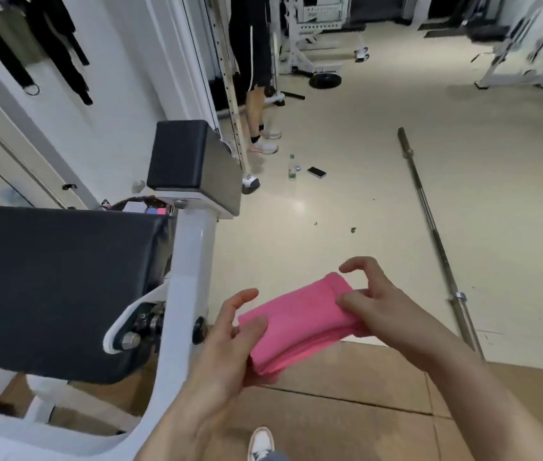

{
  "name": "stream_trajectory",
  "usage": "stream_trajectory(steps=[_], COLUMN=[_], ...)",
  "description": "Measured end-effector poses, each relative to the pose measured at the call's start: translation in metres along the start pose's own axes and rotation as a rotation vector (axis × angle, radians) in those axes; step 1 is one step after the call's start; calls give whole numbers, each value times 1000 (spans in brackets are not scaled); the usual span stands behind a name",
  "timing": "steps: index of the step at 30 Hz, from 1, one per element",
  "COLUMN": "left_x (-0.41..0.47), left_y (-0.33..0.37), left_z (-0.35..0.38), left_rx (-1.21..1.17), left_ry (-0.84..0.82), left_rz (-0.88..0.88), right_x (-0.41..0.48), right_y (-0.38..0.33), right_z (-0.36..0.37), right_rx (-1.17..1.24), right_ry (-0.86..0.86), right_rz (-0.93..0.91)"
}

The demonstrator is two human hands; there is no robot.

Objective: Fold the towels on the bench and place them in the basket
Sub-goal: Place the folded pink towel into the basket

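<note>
Head camera is looking down at your own shoe at six o'clock. Just beyond it, you are holding a folded pink towel in the air over the floor, clear of the bench. Your left hand is gripping its seven o'clock end, with the thumb lying on top and the forefinger sticking out free. Your right hand is pinching the two o'clock end, thumb on top, forefinger curling above without touching. The towel is looking soft, light and limp, so it is probably needing support under both ends of the stack, or the layers may be sliding apart. At nine o'clock a black bench pad is sitting beside you. Beyond it, at ten o'clock, a woven rim is peeking out, possibly the basket. A barbell is lying on the floor at two o'clock.
</note>
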State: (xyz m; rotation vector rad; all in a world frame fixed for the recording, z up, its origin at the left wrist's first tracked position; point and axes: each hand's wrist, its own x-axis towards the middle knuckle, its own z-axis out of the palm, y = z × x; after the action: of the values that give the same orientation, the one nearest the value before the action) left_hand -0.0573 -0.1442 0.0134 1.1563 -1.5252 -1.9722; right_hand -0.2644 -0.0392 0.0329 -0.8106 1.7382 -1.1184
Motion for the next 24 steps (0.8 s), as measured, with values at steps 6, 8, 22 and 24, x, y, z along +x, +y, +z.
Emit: stream_trajectory(steps=[6,8,22,24], left_x=[62,93,347,368], left_y=[-2,-1,62,87], left_z=[62,76,96,92], left_rx=[-273,-382,446,499], left_ry=[-97,-90,219,289], left_rz=[-137,-177,44,221], right_x=[56,84,334,363], right_y=[33,33,-68,-90], right_z=[-54,-69,-130,-125], right_rx=[-93,-80,-316,-412], right_ry=[275,320,153,86], right_rz=[-43,-35,-222,-285])
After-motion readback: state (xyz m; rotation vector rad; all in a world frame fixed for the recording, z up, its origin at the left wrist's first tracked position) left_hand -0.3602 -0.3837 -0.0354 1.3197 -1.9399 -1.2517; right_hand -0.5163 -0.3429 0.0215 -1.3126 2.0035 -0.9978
